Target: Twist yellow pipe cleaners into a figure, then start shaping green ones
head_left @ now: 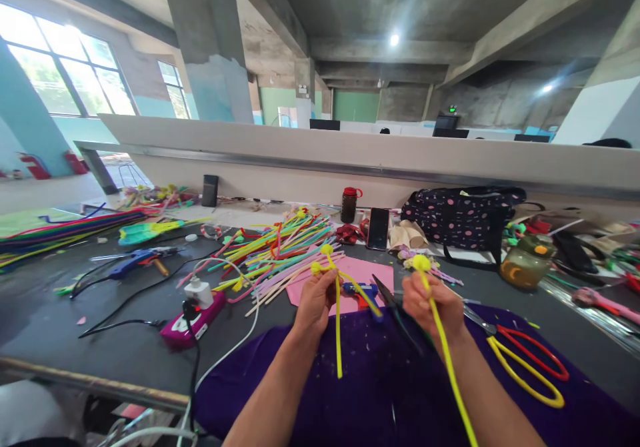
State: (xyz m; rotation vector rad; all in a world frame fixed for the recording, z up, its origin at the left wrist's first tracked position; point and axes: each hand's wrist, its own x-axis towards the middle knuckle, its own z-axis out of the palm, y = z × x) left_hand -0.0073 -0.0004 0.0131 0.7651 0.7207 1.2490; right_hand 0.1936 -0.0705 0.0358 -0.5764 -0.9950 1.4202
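My left hand (315, 302) is closed on yellow pipe cleaners (338, 327) whose coiled ends stick up above the fingers and whose stems hang down over the purple cloth (350, 380). My right hand (434, 307) is closed on another yellow pipe cleaner (447, 360) with a coiled ball at its top; its stem trails down toward the bottom edge. Both hands hover above the cloth, about a hand's width apart. Between them lie a blue glue gun (361, 291) and dark scissors (395, 300).
A pile of coloured pipe cleaners (280, 247) and a pink sheet (365, 270) lie beyond the hands. Red and yellow loops (530, 367) rest on the right. A pink power strip (193, 323) with cables, another blue glue gun (137, 260), a phone (378, 228), a jar (527, 260) and a dotted bag (463, 217) stand around.
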